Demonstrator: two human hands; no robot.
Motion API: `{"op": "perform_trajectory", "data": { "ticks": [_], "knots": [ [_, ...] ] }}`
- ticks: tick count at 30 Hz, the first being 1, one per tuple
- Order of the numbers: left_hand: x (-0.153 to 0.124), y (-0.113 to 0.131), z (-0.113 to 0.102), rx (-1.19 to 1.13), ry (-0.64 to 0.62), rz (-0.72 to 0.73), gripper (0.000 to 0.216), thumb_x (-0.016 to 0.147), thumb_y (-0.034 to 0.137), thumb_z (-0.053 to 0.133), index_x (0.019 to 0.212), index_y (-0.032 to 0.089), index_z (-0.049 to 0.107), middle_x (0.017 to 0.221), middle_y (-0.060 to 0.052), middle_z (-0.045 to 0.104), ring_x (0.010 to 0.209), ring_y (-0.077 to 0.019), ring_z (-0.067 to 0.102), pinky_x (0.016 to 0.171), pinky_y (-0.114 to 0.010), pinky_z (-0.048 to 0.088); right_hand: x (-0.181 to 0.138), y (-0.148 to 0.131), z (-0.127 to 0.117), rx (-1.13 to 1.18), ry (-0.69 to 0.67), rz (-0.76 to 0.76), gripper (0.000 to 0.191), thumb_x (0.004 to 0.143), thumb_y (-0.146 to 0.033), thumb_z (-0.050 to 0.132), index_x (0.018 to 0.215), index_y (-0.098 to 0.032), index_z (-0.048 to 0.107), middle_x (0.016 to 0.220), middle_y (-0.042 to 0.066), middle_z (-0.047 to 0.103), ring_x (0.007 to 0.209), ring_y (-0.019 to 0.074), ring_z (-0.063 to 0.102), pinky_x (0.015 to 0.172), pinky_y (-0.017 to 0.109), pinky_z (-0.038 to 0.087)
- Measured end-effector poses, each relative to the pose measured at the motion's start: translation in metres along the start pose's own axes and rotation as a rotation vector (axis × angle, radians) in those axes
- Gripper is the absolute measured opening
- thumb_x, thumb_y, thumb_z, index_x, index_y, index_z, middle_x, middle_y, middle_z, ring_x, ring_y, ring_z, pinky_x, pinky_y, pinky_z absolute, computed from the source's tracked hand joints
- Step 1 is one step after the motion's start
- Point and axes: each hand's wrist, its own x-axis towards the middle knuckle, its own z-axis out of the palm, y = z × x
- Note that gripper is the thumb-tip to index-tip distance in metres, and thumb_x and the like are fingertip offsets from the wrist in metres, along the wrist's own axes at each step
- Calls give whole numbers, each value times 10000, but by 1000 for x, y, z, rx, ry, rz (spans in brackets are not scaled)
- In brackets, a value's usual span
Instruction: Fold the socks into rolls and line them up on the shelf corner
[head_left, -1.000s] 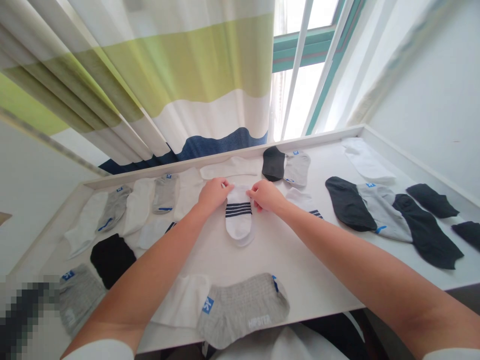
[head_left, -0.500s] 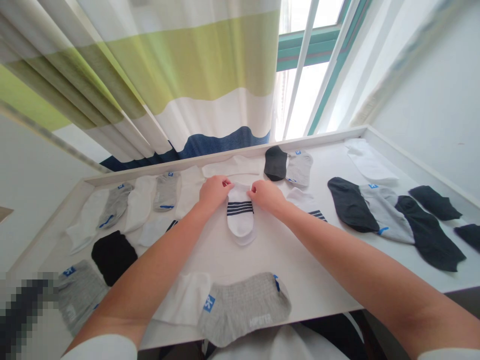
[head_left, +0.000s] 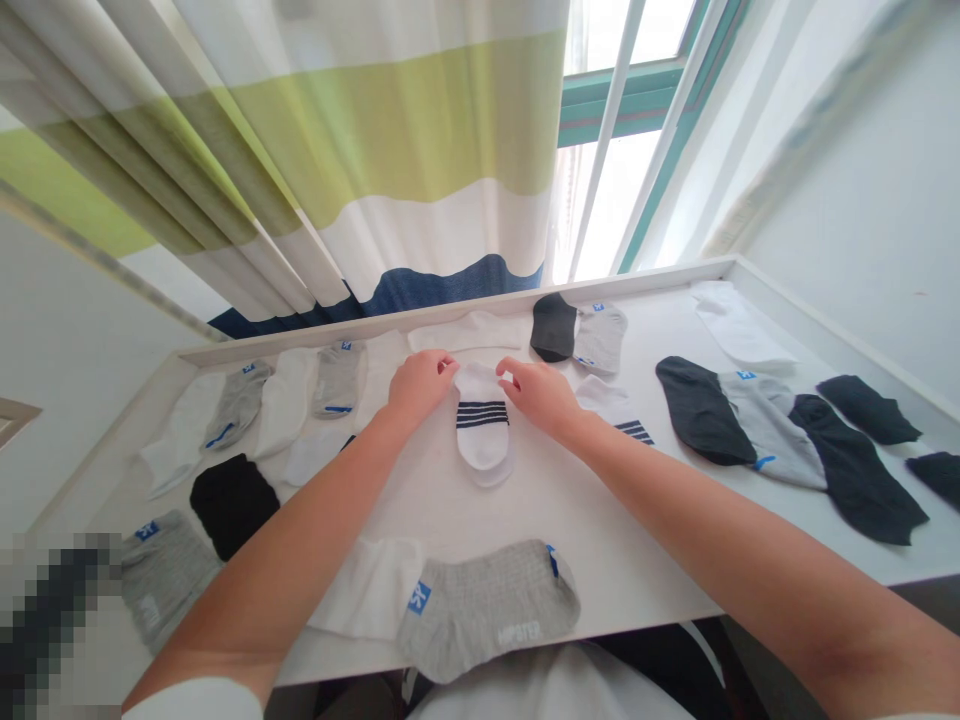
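A white sock with dark blue stripes (head_left: 481,430) lies in the middle of the white table (head_left: 570,520), stacked on a matching sock beneath it. My left hand (head_left: 417,385) pinches the left side of its cuff, fingers closed. On the cuff's right side my right hand (head_left: 537,392) does the same with curled fingers. Both forearms reach in from the bottom edge.
Several socks lie around: a grey sock (head_left: 487,605) and a white one (head_left: 371,598) near the front edge, a black sock (head_left: 231,500) at left, dark and grey socks (head_left: 757,420) at right, more along the back rim. A striped curtain (head_left: 360,150) hangs behind.
The view has shifted slightly. Both hands have stayed at the striped sock's cuff, with the fingers adjusting a little.
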Motion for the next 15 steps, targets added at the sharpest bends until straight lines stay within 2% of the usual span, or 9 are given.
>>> {"op": "perform_trajectory", "data": {
  "ticks": [4,8,15],
  "knots": [
    [-14,-3,-13,12,-112,-66,354,917,474,582,786,204,770,765,-57,733,714,-208,616,619,-300,354,-3,0,1,-94,16,-174,265,1035,-260,516,1190,-267,731,1151,72,706,1043,224,621,782,311,401],
    [-19,-6,-8,-137,-219,-115,432,869,558,617,747,176,775,631,-18,653,598,-170,553,574,-285,344,-2,-1,5,-236,23,-285,276,1032,-239,507,1098,-214,773,1245,114,660,1102,267,563,861,370,400],
    [-21,-11,4,-262,-264,-122,273,776,412,688,735,153,764,559,32,558,527,-128,467,526,-262,330,-4,-1,1,-325,3,-338,290,1030,-253,494,1050,-192,777,1376,127,641,1221,319,489,906,454,341]
  ]
}}
